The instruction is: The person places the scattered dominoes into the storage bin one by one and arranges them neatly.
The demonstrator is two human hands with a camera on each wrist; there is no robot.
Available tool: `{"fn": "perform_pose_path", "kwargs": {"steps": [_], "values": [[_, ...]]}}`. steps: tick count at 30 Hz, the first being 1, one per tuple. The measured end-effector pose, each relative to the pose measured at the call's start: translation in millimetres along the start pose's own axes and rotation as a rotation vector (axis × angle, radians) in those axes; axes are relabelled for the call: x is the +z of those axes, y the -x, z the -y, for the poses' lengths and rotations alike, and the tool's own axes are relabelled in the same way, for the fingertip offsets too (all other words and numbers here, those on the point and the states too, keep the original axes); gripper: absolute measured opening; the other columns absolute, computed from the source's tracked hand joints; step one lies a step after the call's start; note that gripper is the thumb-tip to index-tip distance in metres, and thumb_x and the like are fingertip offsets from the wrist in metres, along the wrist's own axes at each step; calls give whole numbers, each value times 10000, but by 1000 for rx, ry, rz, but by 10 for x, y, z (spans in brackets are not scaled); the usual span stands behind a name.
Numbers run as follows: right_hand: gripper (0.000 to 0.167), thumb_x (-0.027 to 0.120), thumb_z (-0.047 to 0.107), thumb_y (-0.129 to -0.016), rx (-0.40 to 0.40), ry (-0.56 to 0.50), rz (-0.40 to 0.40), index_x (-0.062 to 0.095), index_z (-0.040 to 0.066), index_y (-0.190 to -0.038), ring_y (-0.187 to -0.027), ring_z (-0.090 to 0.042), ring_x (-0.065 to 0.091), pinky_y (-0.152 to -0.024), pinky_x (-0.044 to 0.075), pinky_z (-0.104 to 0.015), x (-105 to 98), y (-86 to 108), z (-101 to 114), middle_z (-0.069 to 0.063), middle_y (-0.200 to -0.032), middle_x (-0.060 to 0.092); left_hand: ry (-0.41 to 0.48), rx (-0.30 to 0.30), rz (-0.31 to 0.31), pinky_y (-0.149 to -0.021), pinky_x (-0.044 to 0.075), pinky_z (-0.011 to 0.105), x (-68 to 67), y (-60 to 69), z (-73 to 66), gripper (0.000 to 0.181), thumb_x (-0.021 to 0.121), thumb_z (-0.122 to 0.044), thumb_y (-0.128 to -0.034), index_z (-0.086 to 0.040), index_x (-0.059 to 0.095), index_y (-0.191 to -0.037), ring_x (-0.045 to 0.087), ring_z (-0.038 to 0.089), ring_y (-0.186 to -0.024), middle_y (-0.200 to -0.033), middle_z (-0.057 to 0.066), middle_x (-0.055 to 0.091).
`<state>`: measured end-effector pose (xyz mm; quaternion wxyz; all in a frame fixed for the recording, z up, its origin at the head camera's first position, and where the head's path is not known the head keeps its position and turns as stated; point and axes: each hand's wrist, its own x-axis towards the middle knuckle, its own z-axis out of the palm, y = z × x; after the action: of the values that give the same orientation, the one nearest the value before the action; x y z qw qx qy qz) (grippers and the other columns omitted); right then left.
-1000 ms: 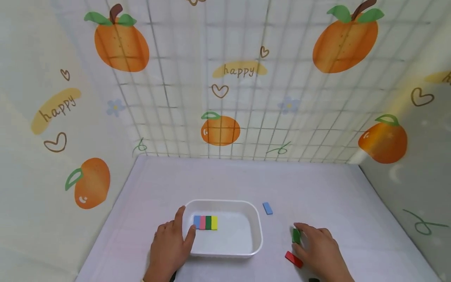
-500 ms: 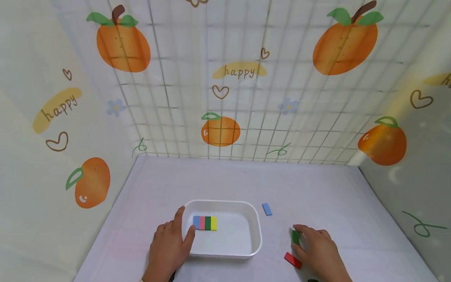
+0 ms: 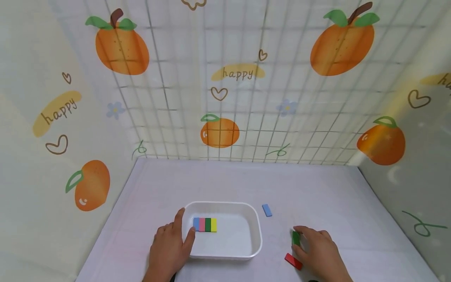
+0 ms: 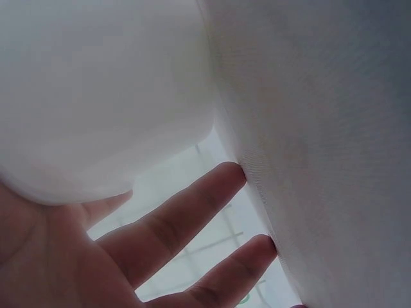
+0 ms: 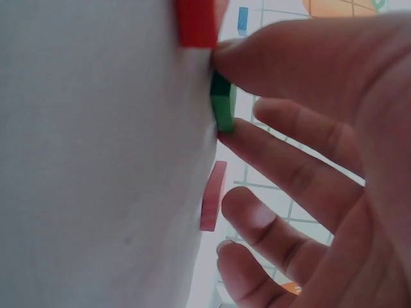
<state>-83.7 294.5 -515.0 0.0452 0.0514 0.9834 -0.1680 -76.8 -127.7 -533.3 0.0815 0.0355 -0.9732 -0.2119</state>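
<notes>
Small green oblong block (image 3: 295, 238) pinched by its two ends

On the left, the left hand (image 3: 167, 248) has its fingers stretched out beside a white box (image 3: 243, 257) with round corners. Its thumb reaches over the rim. Inside the box, a row of four flat blocks (image 3: 205, 225) sits side by side: blue, pink, dark green and yellow. Past the box's right side, a flat blue block (image 3: 267, 210) lies on the pale cloth (image 3: 225, 180). Closer in, a red oblong block (image 3: 293, 261) lies on a slant.

The green block is right of the box, near the red one. The right hand (image 3: 318, 248) pinches it between thumb and finger. I can't tell if it touches the cloth. The right wrist view shows a pink block (image 5: 214, 197) near the other fingertips.

The green block could slip or flip if the pinch is too loose. The right thumb might bump the red block, because it is so near. The left thumb might nudge the row.

The green block's long way runs nearly straight out from the person: one end points away, the other back.
</notes>
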Motion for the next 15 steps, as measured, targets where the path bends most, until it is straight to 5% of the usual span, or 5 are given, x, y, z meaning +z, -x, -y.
{"fn": "perform_pose_path", "kwargs": {"steps": [15], "values": [[664,928,330,-787,-1,3,13,683,81,-1352,-987,-317,538,-823,601,-550,6,-23,-8,-93,-1210,722,-2,15,-14,-962,507,612,7,-5,8,715,541,-600,-1028,-254,366,-1629,607,440,-1187,-1220,157,714]]}}
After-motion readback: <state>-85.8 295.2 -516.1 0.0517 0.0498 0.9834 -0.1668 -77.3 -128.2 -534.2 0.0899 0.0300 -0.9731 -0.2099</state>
